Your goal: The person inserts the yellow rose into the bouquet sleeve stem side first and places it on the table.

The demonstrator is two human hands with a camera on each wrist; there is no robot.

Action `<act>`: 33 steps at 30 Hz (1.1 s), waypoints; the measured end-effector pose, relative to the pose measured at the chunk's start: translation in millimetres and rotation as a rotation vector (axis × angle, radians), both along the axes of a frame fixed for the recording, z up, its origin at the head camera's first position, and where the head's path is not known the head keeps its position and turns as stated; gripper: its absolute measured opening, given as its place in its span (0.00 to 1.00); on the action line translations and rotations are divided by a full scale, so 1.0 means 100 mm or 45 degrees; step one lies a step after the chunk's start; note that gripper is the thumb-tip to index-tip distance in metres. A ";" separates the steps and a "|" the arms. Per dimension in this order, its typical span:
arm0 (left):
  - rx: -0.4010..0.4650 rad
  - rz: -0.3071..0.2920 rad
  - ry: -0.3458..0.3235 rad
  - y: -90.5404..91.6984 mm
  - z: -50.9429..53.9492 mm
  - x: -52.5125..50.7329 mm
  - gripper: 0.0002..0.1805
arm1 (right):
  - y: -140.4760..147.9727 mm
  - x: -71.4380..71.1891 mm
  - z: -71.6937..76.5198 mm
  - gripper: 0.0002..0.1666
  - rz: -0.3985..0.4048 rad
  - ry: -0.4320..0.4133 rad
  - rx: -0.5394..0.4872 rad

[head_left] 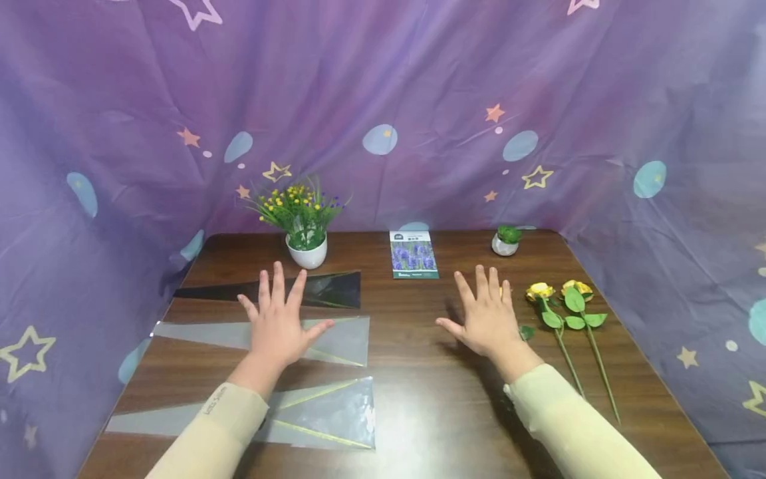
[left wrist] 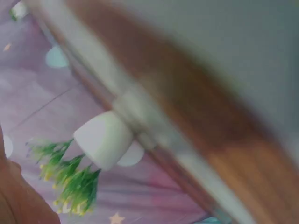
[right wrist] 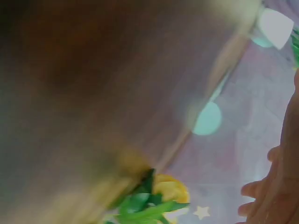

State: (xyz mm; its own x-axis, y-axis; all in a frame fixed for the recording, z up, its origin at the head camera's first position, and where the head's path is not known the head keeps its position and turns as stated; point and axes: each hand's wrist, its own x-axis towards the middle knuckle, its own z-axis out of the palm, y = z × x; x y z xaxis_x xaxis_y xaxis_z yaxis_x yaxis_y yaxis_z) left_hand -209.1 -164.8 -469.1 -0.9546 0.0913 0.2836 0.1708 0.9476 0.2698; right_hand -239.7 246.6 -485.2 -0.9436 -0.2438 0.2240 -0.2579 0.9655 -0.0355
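Note:
My left hand [head_left: 276, 329] is spread with straight fingers above the tapered plastic sleeves on the left and holds nothing. Beneath and beside it lie a black sleeve [head_left: 335, 290], a clear sleeve [head_left: 350, 339] and, nearer the front, another clear sleeve [head_left: 335, 416] with yellowish lines. Fingers apart, my right hand [head_left: 486, 319] hovers left of two yellow artificial roses [head_left: 540, 291] with long green stems. A green leaf [head_left: 526, 332] and a speck of yellow show beside that hand; the rest there is hidden. In the right wrist view a yellow rose [right wrist: 172, 189] appears at the bottom.
Along the back of the brown wooden table [head_left: 413, 352] stand a white pot [head_left: 308, 254] of yellow and purple flowers, a card [head_left: 413, 256] picturing purple flowers, and a small potted succulent [head_left: 506, 243]. A purple star-patterned cloth [head_left: 335, 100] hangs behind and at both sides.

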 end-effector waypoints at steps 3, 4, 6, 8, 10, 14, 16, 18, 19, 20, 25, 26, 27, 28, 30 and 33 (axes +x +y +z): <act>0.040 0.016 -0.019 -0.02 0.14 -0.07 0.60 | -0.03 -0.06 0.11 0.65 -0.004 0.016 -0.068; 0.050 0.010 -0.046 -0.01 0.17 -0.12 0.59 | -0.04 -0.07 0.14 0.65 -0.014 0.020 -0.105; 0.078 -0.007 -0.134 0.02 0.20 -0.22 0.57 | -0.06 -0.08 0.18 0.65 -0.036 0.031 -0.185; 0.112 -0.031 -0.243 0.08 0.17 -0.34 0.54 | -0.10 -0.09 0.21 0.65 -0.046 0.048 -0.244; 0.143 -0.047 -0.355 0.15 0.11 -0.44 0.50 | -0.15 -0.10 0.22 0.65 -0.032 0.041 -0.285; 0.168 -0.087 -0.476 0.33 -0.02 -0.64 0.42 | -0.31 -0.11 0.21 0.60 0.020 -0.052 -0.394; 0.150 -0.104 -0.485 0.41 -0.06 -0.73 0.40 | -0.42 -0.13 0.20 0.55 0.030 -0.117 -0.463; 0.130 -0.107 -0.486 0.48 -0.10 -0.80 0.41 | -0.54 -0.15 0.17 0.51 0.031 -0.174 -0.523; 0.124 -0.100 -0.489 0.51 -0.11 -0.84 0.41 | -0.60 -0.18 0.16 0.48 0.038 -0.192 -0.544; 0.120 -0.092 -0.494 0.53 -0.11 -0.87 0.42 | -0.66 -0.20 0.14 0.46 0.049 -0.207 -0.565; 0.095 -0.057 -0.538 0.59 -0.13 -0.95 0.42 | -0.93 -0.29 0.05 0.37 0.085 -0.273 -0.687; 0.083 -0.053 -0.547 0.61 -0.14 -0.96 0.42 | -0.97 -0.31 0.03 0.35 0.082 -0.288 -0.715; 0.071 -0.046 -0.556 0.62 -0.14 -0.97 0.42 | -1.01 -0.33 0.01 0.34 0.074 -0.305 -0.736; 0.060 -0.040 -0.563 0.63 -0.15 -0.96 0.42 | -1.04 -0.34 0.00 0.33 0.070 -0.320 -0.754; 0.049 -0.026 -0.566 0.66 -0.14 -0.96 0.41 | -1.10 -0.37 -0.02 0.32 0.069 -0.346 -0.790; 0.057 -0.011 -0.557 0.70 -0.15 -0.98 0.39 | -1.17 -0.43 -0.04 0.30 0.077 -0.376 -0.827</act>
State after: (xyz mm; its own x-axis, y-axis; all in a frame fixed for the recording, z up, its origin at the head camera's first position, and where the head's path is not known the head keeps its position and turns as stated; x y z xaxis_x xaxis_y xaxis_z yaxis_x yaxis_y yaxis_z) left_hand -307.4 -94.8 -484.0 -0.9849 0.0967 -0.1434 0.0392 0.9323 0.3596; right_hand -283.0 129.9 -489.4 -0.9762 -0.2017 0.0791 -0.2014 0.7099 -0.6749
